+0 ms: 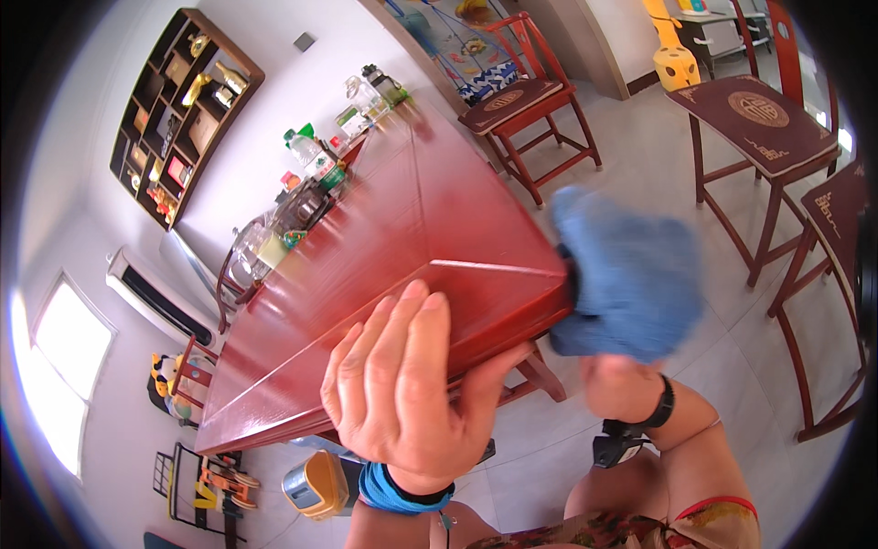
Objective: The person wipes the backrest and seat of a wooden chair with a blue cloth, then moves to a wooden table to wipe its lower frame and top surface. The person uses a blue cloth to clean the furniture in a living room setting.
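Observation:
My left hand (405, 384) rests on the near edge of a glossy red wooden table (453, 206). Its fingers lie on the top and its thumb points right along the edge. In my right hand (621, 388) is a blue cloth (631, 281), bunched up and blurred. The cloth is at the table's right corner, apparently against its edge, and covers most of my right fingers.
Along the table's far side stand a green-capped plastic bottle (319, 161), a glass kettle (247, 257) and glass jars (363, 92). Wooden chairs (528, 103) with brown seat pads are at the right. A yellow-and-grey bin (317, 484) stands below the table. A wall shelf (185, 110) hangs beyond.

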Demonstrator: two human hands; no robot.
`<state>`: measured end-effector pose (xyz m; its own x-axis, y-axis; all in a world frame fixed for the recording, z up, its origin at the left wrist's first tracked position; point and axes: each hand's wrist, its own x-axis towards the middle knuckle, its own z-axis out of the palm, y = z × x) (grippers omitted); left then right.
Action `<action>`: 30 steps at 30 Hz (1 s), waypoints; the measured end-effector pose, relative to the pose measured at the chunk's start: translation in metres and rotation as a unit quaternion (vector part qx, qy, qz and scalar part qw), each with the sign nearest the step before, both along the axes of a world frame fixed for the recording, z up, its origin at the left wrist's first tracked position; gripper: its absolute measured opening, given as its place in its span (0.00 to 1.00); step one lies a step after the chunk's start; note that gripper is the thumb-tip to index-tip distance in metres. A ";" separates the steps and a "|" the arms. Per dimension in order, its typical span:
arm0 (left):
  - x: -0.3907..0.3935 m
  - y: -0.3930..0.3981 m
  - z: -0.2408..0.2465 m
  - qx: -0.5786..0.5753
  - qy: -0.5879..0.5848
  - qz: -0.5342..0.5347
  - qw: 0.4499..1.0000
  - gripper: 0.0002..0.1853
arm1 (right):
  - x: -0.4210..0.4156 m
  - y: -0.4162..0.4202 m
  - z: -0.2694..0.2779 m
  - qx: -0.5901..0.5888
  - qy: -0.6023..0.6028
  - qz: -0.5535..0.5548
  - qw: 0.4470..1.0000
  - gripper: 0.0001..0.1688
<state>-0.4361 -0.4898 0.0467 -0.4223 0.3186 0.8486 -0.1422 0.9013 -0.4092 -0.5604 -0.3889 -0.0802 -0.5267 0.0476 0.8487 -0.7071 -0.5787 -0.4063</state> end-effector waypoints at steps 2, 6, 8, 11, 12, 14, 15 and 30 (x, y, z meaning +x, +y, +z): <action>-0.005 0.001 -0.002 0.010 0.012 -0.016 1.000 0.25 | 0.004 0.029 0.022 -0.055 0.021 -0.021 0.998 0.51; 0.005 -0.015 -0.004 -0.025 0.010 0.013 1.000 0.16 | 0.009 0.030 0.055 0.014 0.142 -0.198 0.970 0.60; 0.016 -0.021 -0.003 -0.018 0.024 -0.001 1.000 0.15 | 0.008 0.023 0.075 0.129 0.256 -0.361 0.887 0.51; 0.052 -0.047 0.003 0.002 0.044 0.067 0.997 0.21 | 0.032 0.027 0.103 0.246 0.250 -0.387 0.852 0.32; 0.066 -0.056 0.002 0.016 0.040 0.098 0.994 0.23 | 0.038 0.028 0.106 0.271 0.245 -0.398 0.842 0.30; 0.091 -0.079 0.000 0.086 0.033 0.138 0.986 0.34 | 0.046 0.016 0.112 0.269 0.250 -0.401 0.839 0.28; 0.102 -0.089 -0.001 0.107 0.033 0.150 0.982 0.36 | 0.051 0.008 0.113 0.267 0.252 -0.400 0.840 0.27; 0.190 -0.203 -0.016 0.079 0.022 0.201 0.976 0.29 | 0.104 -0.099 0.109 0.159 0.389 -0.449 0.789 0.16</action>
